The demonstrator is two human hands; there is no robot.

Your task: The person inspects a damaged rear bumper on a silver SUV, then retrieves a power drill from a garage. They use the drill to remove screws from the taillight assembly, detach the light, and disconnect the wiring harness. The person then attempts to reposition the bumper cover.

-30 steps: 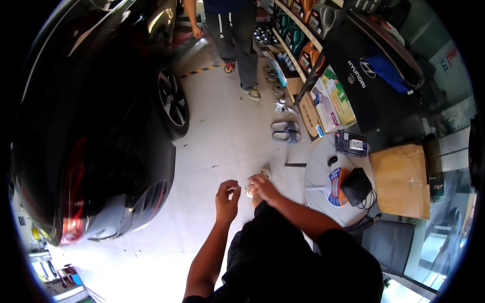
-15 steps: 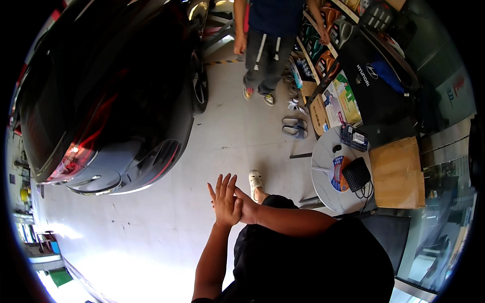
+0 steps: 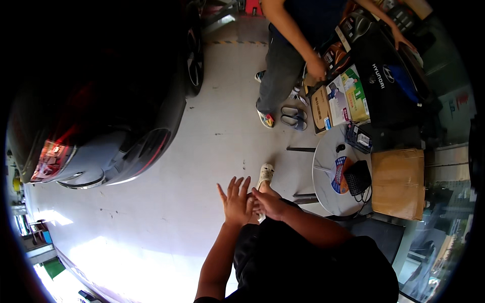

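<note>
Strong light bleaches the floor (image 3: pixel 126 262) to white at the lower left; higher up it is an even grey. The car (image 3: pixel 101 91) sinks into near-black at upper left. Fisheye distortion bends lines toward a dark rim. The left hand (image 3: pixel 237 208) is fairly sharp; reflections streak the glass (image 3: pixel 439 237) at right.

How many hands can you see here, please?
4: the wearer's left hand and right hand, together below centre; a co-worker's lower hand near the boxes and upper hand at upper right.
</note>
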